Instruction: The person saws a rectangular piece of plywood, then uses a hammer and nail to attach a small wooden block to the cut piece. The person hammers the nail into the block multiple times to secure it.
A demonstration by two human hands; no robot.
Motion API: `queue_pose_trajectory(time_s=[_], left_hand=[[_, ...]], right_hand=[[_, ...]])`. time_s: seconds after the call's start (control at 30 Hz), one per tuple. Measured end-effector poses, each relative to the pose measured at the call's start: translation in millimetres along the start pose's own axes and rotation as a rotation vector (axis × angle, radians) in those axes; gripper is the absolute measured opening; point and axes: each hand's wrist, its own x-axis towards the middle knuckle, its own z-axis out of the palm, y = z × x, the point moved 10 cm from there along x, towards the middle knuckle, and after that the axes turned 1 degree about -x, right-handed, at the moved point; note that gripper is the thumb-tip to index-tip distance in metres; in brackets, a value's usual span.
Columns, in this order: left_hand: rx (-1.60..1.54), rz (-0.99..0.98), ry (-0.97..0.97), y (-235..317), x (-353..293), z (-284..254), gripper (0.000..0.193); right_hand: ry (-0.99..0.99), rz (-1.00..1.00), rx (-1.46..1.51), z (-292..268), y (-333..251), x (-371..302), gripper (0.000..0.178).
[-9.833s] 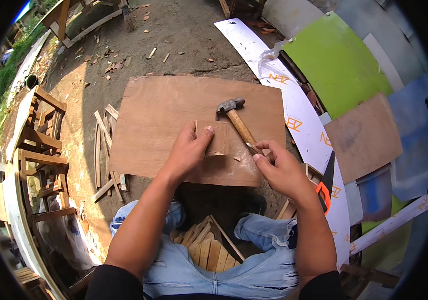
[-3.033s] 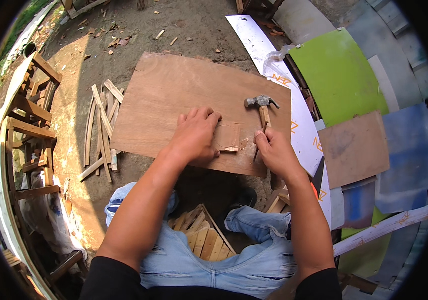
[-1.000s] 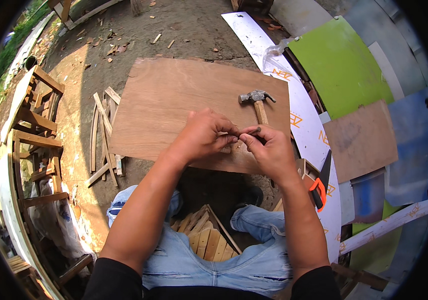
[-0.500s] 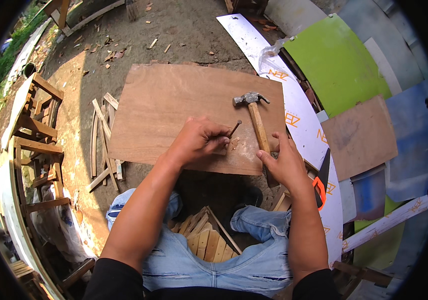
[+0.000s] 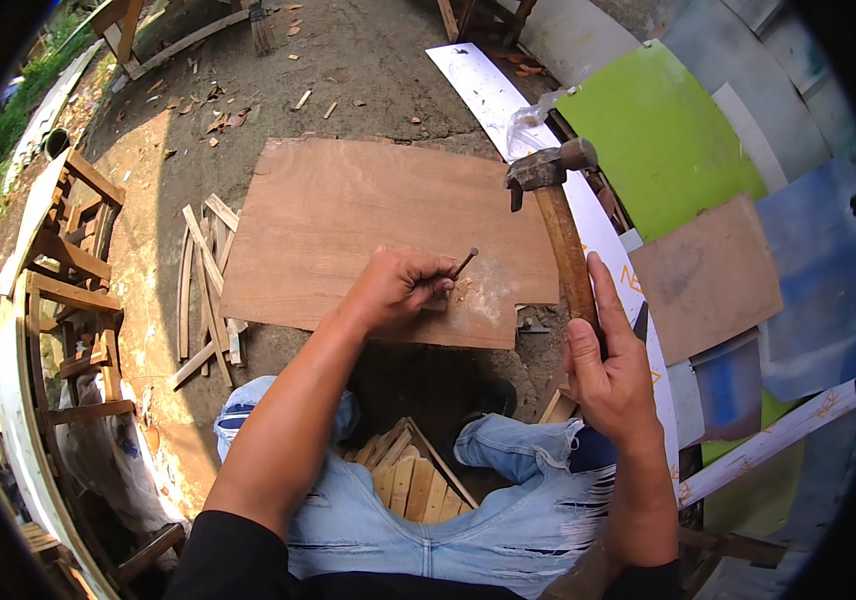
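A brown plywood board [image 5: 348, 215] lies flat in front of my knees. Over its near part, my left hand [image 5: 400, 288] pinches a dark nail [image 5: 466, 262], which slants up to the right with its head on top. Its lower end is hidden by my fingers. Pale wood crumbs and a dusty patch show on the board beside it. My right hand [image 5: 613, 375] is closed round the wooden handle of a claw hammer [image 5: 561, 230], raised past the board's right edge. The claw faces left and the striking face points right.
Thin wood strips [image 5: 210, 290] lie left of the board, near stacked wooden frames [image 5: 78, 290]. On the right are a long white panel [image 5: 478, 85], a green sheet [image 5: 660, 120] and a brown sheet [image 5: 705, 278]. A slatted wooden piece [image 5: 418, 485] sits between my legs.
My right hand has lifted the hammer off the board, up and to the right, and turned it so the claw now faces left. My left hand with the nail has barely moved.
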Motion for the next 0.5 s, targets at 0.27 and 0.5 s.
queue_pose_trajectory(time_s=[0.27,0.5], left_hand=[[0.052,-0.014,0.005,-5,1,0,0.020],[0.132,0.020,-0.008,-3,-1,1,0.019]], right_hand=[[-0.208,-0.053,-0.189,21,-28,-35,0.057],[0.126,-0.146,-0.238,-21,-34,-32,0.051]])
